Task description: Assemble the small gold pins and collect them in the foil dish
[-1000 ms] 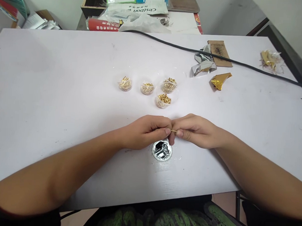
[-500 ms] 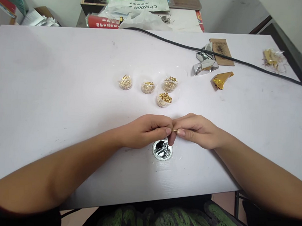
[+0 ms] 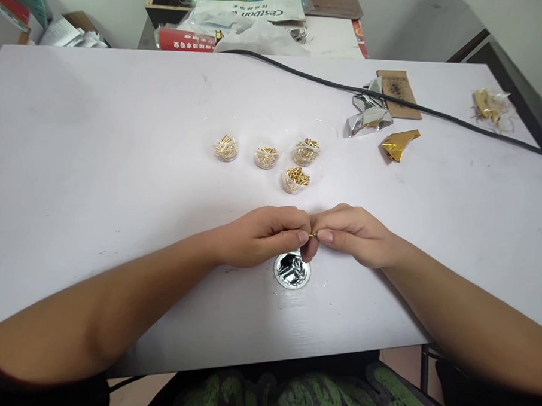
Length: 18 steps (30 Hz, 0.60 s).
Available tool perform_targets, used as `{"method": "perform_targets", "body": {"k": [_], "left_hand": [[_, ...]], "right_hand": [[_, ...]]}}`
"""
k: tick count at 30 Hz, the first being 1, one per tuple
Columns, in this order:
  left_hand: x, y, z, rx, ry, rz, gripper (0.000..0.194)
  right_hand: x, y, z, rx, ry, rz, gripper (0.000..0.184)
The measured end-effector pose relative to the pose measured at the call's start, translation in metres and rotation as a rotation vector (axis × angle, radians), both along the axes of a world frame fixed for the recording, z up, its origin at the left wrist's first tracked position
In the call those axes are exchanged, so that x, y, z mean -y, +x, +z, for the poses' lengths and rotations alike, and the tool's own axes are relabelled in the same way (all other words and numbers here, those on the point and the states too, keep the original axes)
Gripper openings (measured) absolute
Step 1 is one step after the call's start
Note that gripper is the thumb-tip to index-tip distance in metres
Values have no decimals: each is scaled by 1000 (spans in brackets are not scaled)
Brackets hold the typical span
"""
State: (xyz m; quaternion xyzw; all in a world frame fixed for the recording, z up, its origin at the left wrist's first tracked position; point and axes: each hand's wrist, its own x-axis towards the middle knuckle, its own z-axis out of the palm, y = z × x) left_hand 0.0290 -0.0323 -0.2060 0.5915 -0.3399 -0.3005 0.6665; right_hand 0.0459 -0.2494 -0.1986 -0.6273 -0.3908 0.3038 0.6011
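My left hand (image 3: 276, 236) and my right hand (image 3: 353, 235) meet above the front middle of the table. Both are closed in a pinch on a tiny gold-coloured pin (image 3: 313, 235), one at each end; only a short bit of it shows between the thumbs. Just below the fingertips lies a round silver foil-lined dish (image 3: 292, 271), partly covered by my fingers. Beyond the hands stand small clear cups of gold pins: one on the left (image 3: 226, 148), one in the middle (image 3: 266, 157), and two at the right, a rear cup (image 3: 306, 152) and a front cup (image 3: 295, 180).
A black cable (image 3: 321, 79) crosses the back of the white table (image 3: 121, 130). Near it lie crumpled silver foil (image 3: 368, 121), a brown cardboard piece (image 3: 399, 93) and gold foil (image 3: 399, 144). A clear bag with gold bits (image 3: 490, 109) sits at the far right.
Less of the gold pin shows between my fingertips, and the fingers look slightly closer together. Otherwise the hands, cups and dish stay as they were.
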Motion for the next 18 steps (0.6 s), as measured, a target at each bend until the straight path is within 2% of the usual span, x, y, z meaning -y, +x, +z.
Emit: {"method": "perform_targets", "body": {"k": [18], "left_hand": [[1,0,0,43,75,24,23]], "right_hand": [[1,1,3,95,-11,50,29]]}}
